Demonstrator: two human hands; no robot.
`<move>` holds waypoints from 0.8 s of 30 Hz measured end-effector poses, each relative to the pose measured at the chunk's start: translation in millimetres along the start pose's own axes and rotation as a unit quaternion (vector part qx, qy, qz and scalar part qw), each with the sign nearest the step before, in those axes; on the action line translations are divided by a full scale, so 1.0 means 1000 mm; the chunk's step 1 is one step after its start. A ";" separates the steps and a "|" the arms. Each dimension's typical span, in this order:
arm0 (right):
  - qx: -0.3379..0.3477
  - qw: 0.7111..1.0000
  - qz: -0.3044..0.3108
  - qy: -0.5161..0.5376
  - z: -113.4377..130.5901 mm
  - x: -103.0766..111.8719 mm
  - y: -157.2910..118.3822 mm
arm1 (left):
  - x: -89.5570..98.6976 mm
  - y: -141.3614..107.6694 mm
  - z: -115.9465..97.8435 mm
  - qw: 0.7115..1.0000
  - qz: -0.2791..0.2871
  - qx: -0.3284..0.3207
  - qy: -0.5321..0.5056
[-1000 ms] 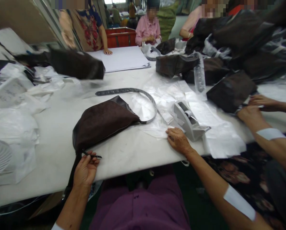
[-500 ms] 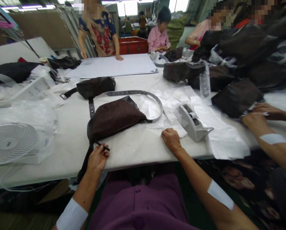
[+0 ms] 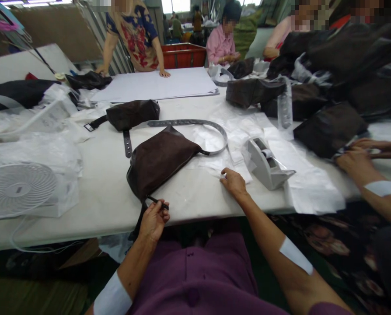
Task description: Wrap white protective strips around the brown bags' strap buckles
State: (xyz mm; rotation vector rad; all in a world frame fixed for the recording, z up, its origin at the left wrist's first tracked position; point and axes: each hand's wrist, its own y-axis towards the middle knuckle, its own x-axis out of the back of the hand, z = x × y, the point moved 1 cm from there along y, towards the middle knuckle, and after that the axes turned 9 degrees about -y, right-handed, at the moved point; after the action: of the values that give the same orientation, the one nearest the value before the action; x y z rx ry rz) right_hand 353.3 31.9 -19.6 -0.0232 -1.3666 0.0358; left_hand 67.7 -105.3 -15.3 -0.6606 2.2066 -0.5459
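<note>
Worktable, two hands, one brown handbag.

a plum-purple button-front shirt with small dark buttons at lower middle of the frame, a wide white band around the left forearm at lower left, and a white patch on the right forearm toward lower right.

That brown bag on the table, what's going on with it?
A person at a white table holds a thin dark stick in the left hand, right at the lower corner of the dark brown bag. Its grey strap curves across the table. The right hand rests open near a grey tape dispenser.
</note>
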 end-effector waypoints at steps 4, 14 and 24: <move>0.026 0.997 -0.020 0.068 -0.003 0.007 -0.001 | -0.007 -0.021 0.008 0.996 0.011 0.062 0.067; 0.124 0.947 -0.195 0.225 0.053 0.005 -0.086 | -0.089 -0.022 0.064 0.985 0.122 0.096 0.081; 0.077 0.964 -0.160 0.196 0.038 -0.011 -0.068 | -0.080 0.011 0.049 0.981 0.049 -0.084 0.169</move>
State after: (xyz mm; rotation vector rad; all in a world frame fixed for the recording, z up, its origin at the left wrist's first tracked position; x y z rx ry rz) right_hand 314.6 -36.4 -20.3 0.3068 -0.9549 -0.1291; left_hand 148.0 -56.7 -9.0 -0.5734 2.6114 -0.4481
